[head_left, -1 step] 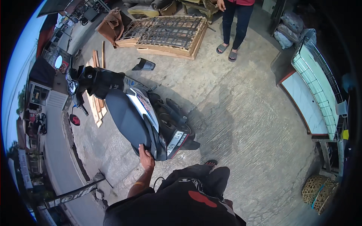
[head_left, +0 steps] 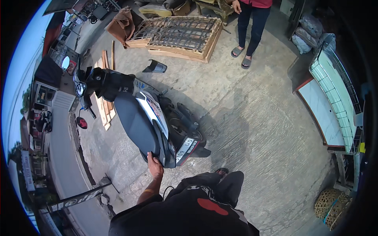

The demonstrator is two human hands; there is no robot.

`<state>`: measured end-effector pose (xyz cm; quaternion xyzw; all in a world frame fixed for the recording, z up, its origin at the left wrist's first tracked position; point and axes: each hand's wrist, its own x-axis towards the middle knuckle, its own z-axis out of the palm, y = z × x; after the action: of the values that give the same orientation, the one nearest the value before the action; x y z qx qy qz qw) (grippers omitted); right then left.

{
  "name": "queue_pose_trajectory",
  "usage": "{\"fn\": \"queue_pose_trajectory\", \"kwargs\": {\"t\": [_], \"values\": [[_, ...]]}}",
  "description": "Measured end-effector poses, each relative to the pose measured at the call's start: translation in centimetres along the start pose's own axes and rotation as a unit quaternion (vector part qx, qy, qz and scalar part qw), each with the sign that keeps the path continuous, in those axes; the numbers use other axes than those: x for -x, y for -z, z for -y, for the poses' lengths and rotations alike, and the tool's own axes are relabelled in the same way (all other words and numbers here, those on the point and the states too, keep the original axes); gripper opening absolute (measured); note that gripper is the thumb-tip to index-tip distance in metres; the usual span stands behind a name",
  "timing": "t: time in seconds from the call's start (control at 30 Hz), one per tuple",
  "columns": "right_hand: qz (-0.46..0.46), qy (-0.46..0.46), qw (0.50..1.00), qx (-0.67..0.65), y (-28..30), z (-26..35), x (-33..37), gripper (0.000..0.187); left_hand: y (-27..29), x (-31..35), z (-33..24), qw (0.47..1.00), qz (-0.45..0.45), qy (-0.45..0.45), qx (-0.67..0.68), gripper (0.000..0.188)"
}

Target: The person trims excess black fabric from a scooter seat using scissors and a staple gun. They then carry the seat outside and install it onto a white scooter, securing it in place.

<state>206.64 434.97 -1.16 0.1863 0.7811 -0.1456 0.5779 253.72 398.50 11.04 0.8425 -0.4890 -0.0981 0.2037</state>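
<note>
A motor scooter with a long dark seat and white side panel stands in front of me, its handlebars pointing to the far left. My left hand is at the rear end of the seat, fingers close together and curled against the tail. Part of that grip is hidden by the hand itself. A licence plate sits on the rear mudguard just right of the hand. My right hand does not show; only my dark shirt and legs appear on that side.
A person in grey sandals stands at the far side. Near them lie a wooden frame with dark webbing and a dark curved panel. Wooden strips lie beyond the scooter. A display case and woven basket stand right.
The whole view has shifted a little, so the surroundings sit slightly farther right and lower. My left hand stays at the rear of the scooter's seat.
</note>
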Motion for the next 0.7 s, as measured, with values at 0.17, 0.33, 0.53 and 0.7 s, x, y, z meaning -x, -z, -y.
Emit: {"fn": "queue_pose_trajectory", "kwargs": {"t": [0.17, 0.33, 0.53, 0.7], "values": [[-0.023, 0.132, 0.971, 0.2, 5.0, 17.4, -2.8, 0.033, -1.7, 2.0, -2.2, 0.945, -0.087, 0.3, -0.1, 0.041], [-0.007, 0.407, 0.849, 0.338, 5.7, 42.6, -7.6, 0.041, -3.3, 4.1, -2.2, 0.858, 0.076, 0.376, -0.341, 0.033], [0.081, 0.276, 0.914, 0.286, -1.9, 72.1, 0.2, 0.037, -15.5, 7.4, -28.4, 0.738, 0.101, 0.62, 0.247, 0.045], [0.172, 0.255, 0.865, 0.397, -13.5, 82.3, 7.4, 0.04, -17.9, -1.0, -38.4, 0.846, 0.347, 0.401, 0.062, 0.048]]}}
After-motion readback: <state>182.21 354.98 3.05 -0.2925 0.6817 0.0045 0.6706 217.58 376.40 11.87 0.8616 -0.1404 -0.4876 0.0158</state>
